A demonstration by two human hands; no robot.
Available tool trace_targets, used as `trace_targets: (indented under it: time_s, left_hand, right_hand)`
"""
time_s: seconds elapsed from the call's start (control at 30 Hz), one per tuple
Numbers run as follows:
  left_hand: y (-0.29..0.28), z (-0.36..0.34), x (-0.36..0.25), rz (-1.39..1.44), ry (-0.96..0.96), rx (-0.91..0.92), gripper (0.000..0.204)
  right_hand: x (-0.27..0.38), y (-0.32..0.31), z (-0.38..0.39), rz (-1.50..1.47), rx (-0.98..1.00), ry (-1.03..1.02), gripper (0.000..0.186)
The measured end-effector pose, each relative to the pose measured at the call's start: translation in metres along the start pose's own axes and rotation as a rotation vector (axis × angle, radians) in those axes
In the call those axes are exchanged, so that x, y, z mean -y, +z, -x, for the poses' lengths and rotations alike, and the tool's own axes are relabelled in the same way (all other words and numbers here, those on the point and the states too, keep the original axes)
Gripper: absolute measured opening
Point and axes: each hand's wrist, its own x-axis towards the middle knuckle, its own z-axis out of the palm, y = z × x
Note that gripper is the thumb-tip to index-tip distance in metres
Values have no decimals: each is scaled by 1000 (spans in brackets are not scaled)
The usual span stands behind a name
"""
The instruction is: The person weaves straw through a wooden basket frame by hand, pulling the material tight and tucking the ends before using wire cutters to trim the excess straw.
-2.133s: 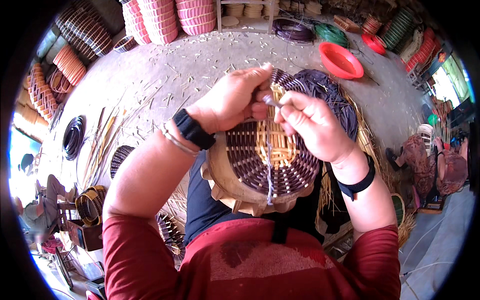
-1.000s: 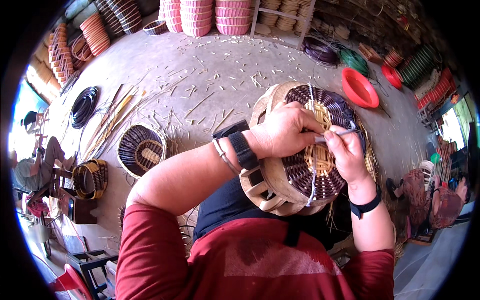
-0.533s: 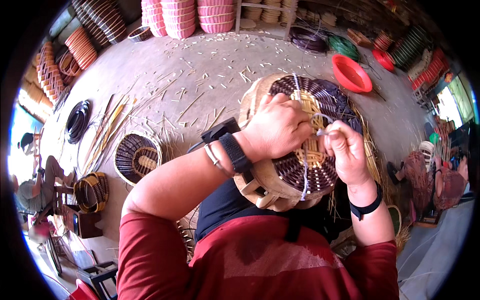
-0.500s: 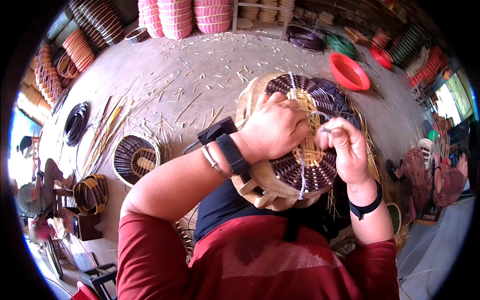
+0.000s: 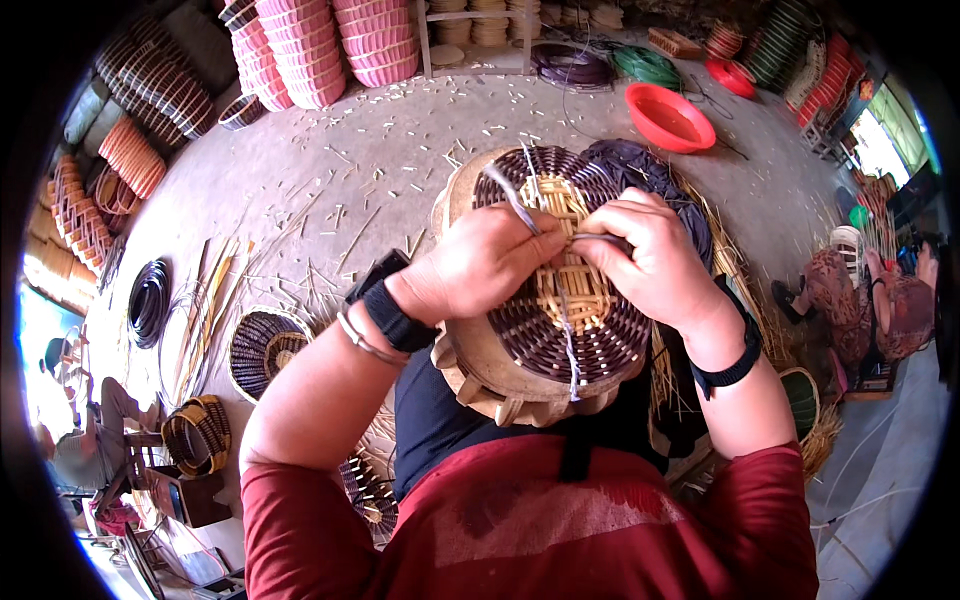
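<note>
A round woven basket base point(image 5: 520, 340), dark brown with a pale yellow middle, lies on a wooden form point(image 5: 470, 385) with a notched rim across my lap. A pale cord point(image 5: 570, 345) runs over the weave from the far side to the near side. Above the middle, my left hand point(image 5: 478, 262) pinches the cord, and a loose end sticks up past its fingers. My right hand point(image 5: 655, 255) is closed on the same cord just to the right. Both hands' fingertips nearly meet at the centre, where the cord's crossing is partly hidden.
A small dark basket point(image 5: 262, 352) and long loose strips point(image 5: 205, 300) lie on the floor at left. Beyond are a red basin point(image 5: 660, 138), coils of cane point(image 5: 570, 68) and stacked pink baskets point(image 5: 300, 50). People sit at far left point(image 5: 85, 455) and right point(image 5: 835, 300).
My right hand has come left and lower, from a raised pull to beside the left hand. My left hand has turned, showing the cord end. The view has shifted slightly.
</note>
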Motion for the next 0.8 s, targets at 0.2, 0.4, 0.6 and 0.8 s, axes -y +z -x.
trace_targets:
  time_s: [0.2,0.4,0.6,0.8]
  left_hand:
    - [-21,-11,9,102,-208,162,26]
    - [-17,-11,0,240,-143,28,20]
    - [-19,-8,4,354,-180,40,14]
    - [-35,-9,1,447,-251,167,14]
  right_hand:
    - [22,6,14,139,58,-129,15]
    - [16,6,12,-241,-8,-32,30]
    - [21,24,20,-205,-20,44,20]
    - [7,23,27,-477,-106,156,18]
